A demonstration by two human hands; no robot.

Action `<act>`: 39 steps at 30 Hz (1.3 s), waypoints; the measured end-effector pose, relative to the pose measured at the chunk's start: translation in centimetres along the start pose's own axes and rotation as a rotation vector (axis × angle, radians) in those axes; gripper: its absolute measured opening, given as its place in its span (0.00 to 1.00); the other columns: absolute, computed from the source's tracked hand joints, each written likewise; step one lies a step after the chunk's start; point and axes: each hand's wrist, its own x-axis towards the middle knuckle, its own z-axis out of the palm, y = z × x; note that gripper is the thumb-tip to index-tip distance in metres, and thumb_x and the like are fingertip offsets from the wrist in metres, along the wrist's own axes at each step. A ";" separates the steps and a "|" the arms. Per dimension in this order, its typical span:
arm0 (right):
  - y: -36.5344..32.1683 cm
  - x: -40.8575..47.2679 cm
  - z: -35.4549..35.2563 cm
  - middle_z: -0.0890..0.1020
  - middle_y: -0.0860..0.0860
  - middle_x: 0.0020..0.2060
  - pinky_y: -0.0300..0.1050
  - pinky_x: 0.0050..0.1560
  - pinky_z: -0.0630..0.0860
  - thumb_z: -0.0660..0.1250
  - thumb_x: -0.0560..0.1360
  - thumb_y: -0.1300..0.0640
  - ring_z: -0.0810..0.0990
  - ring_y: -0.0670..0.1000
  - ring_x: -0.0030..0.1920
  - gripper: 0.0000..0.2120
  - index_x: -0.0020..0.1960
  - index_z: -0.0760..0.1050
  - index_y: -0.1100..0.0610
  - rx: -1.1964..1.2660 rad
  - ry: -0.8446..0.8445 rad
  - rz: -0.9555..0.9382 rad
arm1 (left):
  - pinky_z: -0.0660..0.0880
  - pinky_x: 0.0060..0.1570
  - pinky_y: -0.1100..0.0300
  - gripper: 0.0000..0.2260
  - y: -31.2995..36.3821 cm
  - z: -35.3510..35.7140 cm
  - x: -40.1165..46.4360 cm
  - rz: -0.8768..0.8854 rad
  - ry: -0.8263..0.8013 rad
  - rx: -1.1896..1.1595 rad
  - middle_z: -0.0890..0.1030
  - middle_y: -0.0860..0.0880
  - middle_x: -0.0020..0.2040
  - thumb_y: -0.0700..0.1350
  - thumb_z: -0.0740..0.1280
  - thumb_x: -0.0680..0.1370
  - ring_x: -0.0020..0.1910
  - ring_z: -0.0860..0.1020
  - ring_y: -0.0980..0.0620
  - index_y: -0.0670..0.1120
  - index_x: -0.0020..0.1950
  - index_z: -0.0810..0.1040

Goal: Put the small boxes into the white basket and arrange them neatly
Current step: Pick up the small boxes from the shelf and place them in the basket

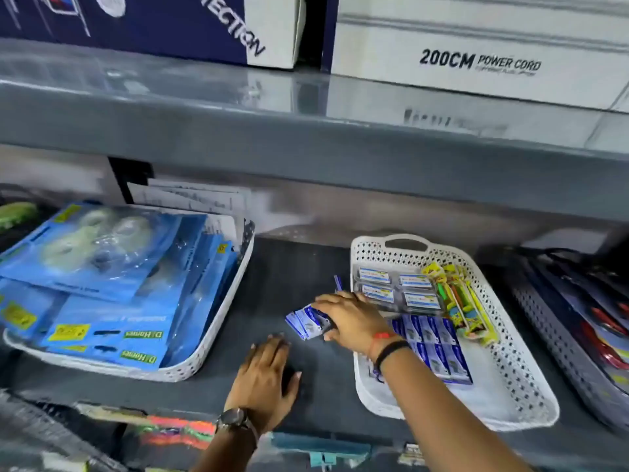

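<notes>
My right hand [354, 318] reaches across the dark shelf [292, 267], its fingers [326, 301] closed over a fanned cluster of small blue boxes [306, 323] just left of the white basket [510, 352]. My left hand [267, 376] lies flat, palm down, on the shelf nearer to me, holding nothing. Inside the basket, a block of matching blue boxes [439, 349] lies in rows, clear packs with white labels [396, 287] sit behind them, and yellow packets [463, 301] line the right side. A second white basket [218, 321] on the left carries blue blister packs [102, 277].
</notes>
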 end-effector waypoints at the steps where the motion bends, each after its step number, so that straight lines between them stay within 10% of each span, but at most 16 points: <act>1: 0.0 0.6 0.0 0.65 0.47 0.72 0.49 0.70 0.56 0.68 0.71 0.55 0.62 0.51 0.70 0.30 0.71 0.62 0.51 -0.018 -0.046 -0.005 | 0.78 0.45 0.43 0.24 -0.2 0.5 0.2 -0.002 0.028 -0.015 0.82 0.42 0.53 0.47 0.78 0.58 0.49 0.81 0.44 0.41 0.51 0.80; 12: 0.5 3.4 0.5 0.76 0.49 0.62 0.51 0.61 0.60 0.71 0.68 0.52 0.71 0.54 0.61 0.25 0.64 0.71 0.51 -0.027 -0.028 -0.101 | 0.77 0.46 0.42 0.23 0.0 0.3 0.3 -0.013 0.030 -0.038 0.82 0.42 0.54 0.54 0.56 0.68 0.50 0.81 0.44 0.42 0.51 0.80; 19: 6.4 -2.3 -4.4 0.79 0.48 0.59 0.48 0.59 0.60 0.71 0.65 0.42 0.74 0.52 0.57 0.28 0.63 0.71 0.47 0.058 0.383 0.120 | 0.77 0.46 0.41 0.23 0.0 0.0 0.2 -0.039 -0.017 -0.033 0.82 0.42 0.53 0.55 0.55 0.68 0.50 0.81 0.44 0.42 0.51 0.80; 25: 9.8 -6.0 -2.3 0.73 0.44 0.66 0.54 0.66 0.56 0.69 0.67 0.41 0.67 0.50 0.65 0.25 0.62 0.70 0.43 0.013 0.043 0.297 | 0.76 0.47 0.39 0.23 0.1 -0.3 0.2 -0.051 -0.055 -0.024 0.82 0.41 0.54 0.54 0.55 0.68 0.50 0.81 0.42 0.41 0.51 0.79; 39: 9.8 -6.6 -0.5 0.68 0.43 0.69 0.53 0.65 0.56 0.70 0.69 0.45 0.65 0.48 0.67 0.20 0.59 0.72 0.45 0.003 -0.028 0.329 | 0.71 0.55 0.39 0.20 -0.2 0.5 0.3 -0.045 -0.025 -0.048 0.80 0.39 0.57 0.49 0.65 0.66 0.54 0.78 0.39 0.40 0.54 0.78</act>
